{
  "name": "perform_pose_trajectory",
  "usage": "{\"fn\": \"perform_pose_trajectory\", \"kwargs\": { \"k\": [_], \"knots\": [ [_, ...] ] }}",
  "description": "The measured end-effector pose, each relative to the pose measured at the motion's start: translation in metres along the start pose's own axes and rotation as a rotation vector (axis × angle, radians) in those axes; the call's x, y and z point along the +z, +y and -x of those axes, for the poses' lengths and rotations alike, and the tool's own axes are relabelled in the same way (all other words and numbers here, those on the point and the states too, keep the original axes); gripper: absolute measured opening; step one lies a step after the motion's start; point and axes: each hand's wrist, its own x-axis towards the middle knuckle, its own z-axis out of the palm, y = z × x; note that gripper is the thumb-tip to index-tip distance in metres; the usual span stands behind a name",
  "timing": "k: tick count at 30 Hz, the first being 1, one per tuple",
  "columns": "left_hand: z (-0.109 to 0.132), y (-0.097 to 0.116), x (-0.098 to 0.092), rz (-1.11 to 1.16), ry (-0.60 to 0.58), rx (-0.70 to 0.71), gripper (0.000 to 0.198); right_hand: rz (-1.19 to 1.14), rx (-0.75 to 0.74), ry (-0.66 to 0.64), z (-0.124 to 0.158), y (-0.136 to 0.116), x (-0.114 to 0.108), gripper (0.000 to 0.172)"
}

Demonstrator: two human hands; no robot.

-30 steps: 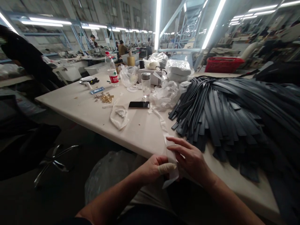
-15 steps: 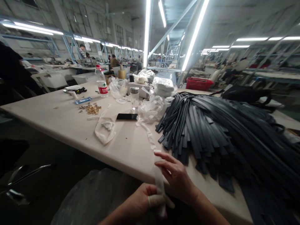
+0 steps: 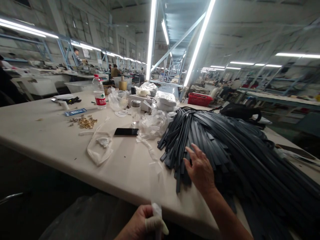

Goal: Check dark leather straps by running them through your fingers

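Note:
At the table's front edge my left hand (image 3: 146, 220), with a pale cover on the thumb, is closed on a translucent white strip (image 3: 157, 209). My right hand (image 3: 200, 168) is over the near left part of a large heap of dark straps (image 3: 212, 133), fingers spread and nothing visible in them; whether the fingertips touch the straps I cannot tell. More white strip (image 3: 150, 148) lies on the table between my hands and a crumpled pile of white film (image 3: 153, 123).
A phone (image 3: 126, 132), a glass jar (image 3: 135, 111), a water bottle (image 3: 99, 93) and gold metal pieces (image 3: 87, 122) lie or stand on the table (image 3: 105, 180). A loop of white strip (image 3: 96, 156) is at left. Behind the straps are a red basket (image 3: 200, 99) and a black bag (image 3: 238, 111).
My right hand has left the white strip and moved right and forward over the dark straps, its fingers spreading. My left hand keeps its hold on the strip. The camera view has shifted.

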Motion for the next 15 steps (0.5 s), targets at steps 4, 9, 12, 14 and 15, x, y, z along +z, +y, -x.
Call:
{"fn": "perform_pose_trajectory", "kwargs": {
  "k": [4,9,12,14,15],
  "knots": [
    [-0.009,-0.011,-0.002,0.174,0.055,0.105,0.056,0.165,0.217,-0.133,-0.013,0.037,-0.003,0.056],
    [-0.020,-0.026,-0.002,0.273,0.117,0.084,0.053,0.188,0.242,-0.249,-0.018,0.037,-0.013,0.048],
    [-0.023,-0.032,-0.002,0.263,0.097,0.044,0.054,0.157,0.312,-0.283,-0.026,0.040,-0.020,0.046],
    [-0.024,-0.035,-0.001,0.257,0.095,0.029,0.055,0.107,0.371,-0.316,-0.030,0.046,-0.025,0.046],
    [-0.025,-0.036,-0.001,0.255,0.103,0.024,0.055,0.069,0.398,-0.338,-0.031,0.050,-0.027,0.044]
  ]
}}
